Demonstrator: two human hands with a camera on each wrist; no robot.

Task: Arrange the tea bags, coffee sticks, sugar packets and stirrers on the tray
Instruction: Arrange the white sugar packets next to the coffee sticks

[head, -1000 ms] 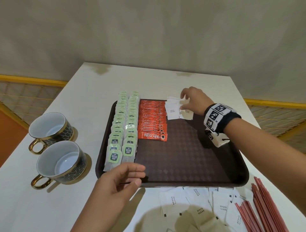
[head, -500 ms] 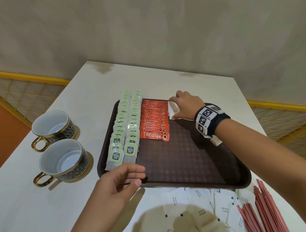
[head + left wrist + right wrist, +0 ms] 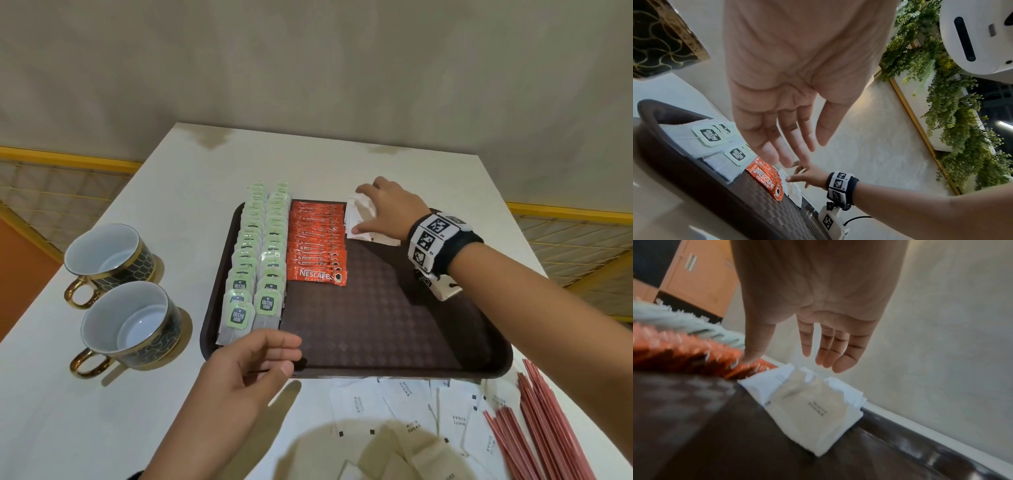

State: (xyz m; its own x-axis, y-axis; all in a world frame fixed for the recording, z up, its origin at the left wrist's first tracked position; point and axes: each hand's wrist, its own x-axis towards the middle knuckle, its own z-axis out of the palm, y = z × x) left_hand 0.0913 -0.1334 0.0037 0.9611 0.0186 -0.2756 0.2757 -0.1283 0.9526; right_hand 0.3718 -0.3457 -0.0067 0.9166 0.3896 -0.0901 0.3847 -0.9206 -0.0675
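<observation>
Fingers of the right hand [image 3: 387, 212] are straight and spread over a small pile of white paper sugar packets [image 3: 813, 405] at the far edge of the dark brown plastic tray [image 3: 376, 329]; the thumb reaches the pile's near corner, and nothing is grasped. Just left of this hand lie the overlapped orange coffee sticks [image 3: 317, 245], and further left two rows of green-tagged tea bags [image 3: 257, 260]. The left hand [image 3: 239, 380] hovers relaxed and empty at the tray's near rim. Right of it, on the white table [image 3: 102, 428], lie more loose white sugar packets [image 3: 411, 407] and thin red stirrers [image 3: 548, 428].
</observation>
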